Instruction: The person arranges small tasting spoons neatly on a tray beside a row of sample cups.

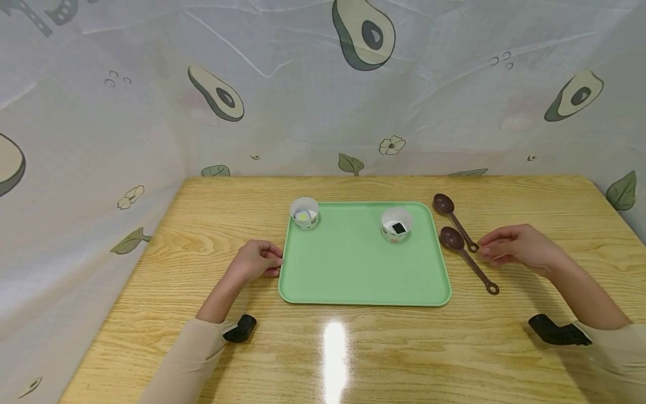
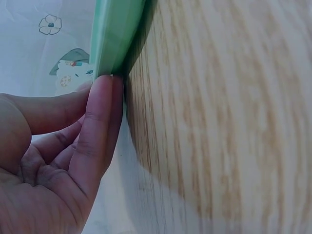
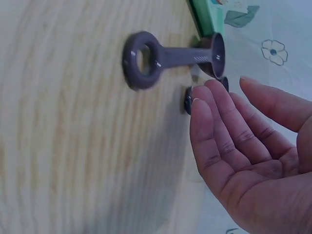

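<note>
A light green tray (image 1: 348, 269) lies on the table, and my left hand (image 1: 254, 261) is at its left edge. In the left wrist view, the thumb and fingers (image 2: 97, 117) of that hand meet at the tray's rim (image 2: 117, 34) and pinch it. To the right of the tray lie two brown measuring spoons, a farther one (image 1: 443, 204) and a nearer one (image 1: 452, 239). My right hand (image 1: 520, 247) hovers beside their handles, fingers loosely bent. The right wrist view shows nothing between its fingers (image 3: 202, 122); one spoon's ring-ended handle (image 3: 180, 56) is close by.
On the tray stand two small white patterned cups, one at the far left corner (image 1: 304, 223) with a pale item, another at the right (image 1: 396, 233) with a black item. A printed cloth (image 1: 282, 112) hangs behind the wooden table (image 1: 383, 353) and at its sides.
</note>
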`<state>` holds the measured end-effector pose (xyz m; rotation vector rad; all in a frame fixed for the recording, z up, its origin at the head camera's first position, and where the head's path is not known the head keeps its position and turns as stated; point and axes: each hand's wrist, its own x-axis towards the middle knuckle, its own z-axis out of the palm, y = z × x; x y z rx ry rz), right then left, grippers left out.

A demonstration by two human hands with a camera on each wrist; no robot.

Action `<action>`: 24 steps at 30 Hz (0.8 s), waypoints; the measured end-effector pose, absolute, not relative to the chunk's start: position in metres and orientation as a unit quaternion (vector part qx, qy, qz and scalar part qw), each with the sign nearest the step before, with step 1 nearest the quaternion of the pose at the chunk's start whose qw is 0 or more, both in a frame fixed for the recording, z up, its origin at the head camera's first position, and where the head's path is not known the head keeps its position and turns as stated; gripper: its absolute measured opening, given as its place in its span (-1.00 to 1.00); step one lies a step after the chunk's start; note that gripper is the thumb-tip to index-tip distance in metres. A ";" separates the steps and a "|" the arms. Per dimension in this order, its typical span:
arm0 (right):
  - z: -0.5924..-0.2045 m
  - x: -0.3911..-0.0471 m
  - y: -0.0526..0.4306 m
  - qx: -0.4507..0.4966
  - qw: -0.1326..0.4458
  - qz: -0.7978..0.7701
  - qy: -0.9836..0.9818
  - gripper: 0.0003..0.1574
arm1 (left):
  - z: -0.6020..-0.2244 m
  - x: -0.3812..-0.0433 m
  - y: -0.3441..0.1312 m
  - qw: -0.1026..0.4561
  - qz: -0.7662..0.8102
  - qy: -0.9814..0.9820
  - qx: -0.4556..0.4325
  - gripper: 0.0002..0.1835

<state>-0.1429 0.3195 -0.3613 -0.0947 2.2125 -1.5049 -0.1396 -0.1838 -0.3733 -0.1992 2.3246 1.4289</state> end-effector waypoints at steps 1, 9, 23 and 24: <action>-0.362 -0.143 0.318 -0.033 0.232 -0.551 0.801 -0.59 | -0.373 -0.140 -0.184 0.202 0.511 0.832 -0.070 -0.85; -0.370 -0.141 0.311 -0.022 0.246 -0.566 0.787 -0.64 | -0.372 -0.139 -0.184 0.201 0.507 0.836 -0.068 -0.86; -0.375 -0.141 0.306 -0.018 0.251 -0.546 0.799 -0.60 | -0.375 -0.140 -0.184 0.202 0.508 0.835 -0.066 -0.87; -0.375 -0.142 0.305 -0.018 0.251 -0.545 0.800 -0.60 | -0.374 -0.140 -0.184 0.202 0.510 0.834 -0.065 -0.87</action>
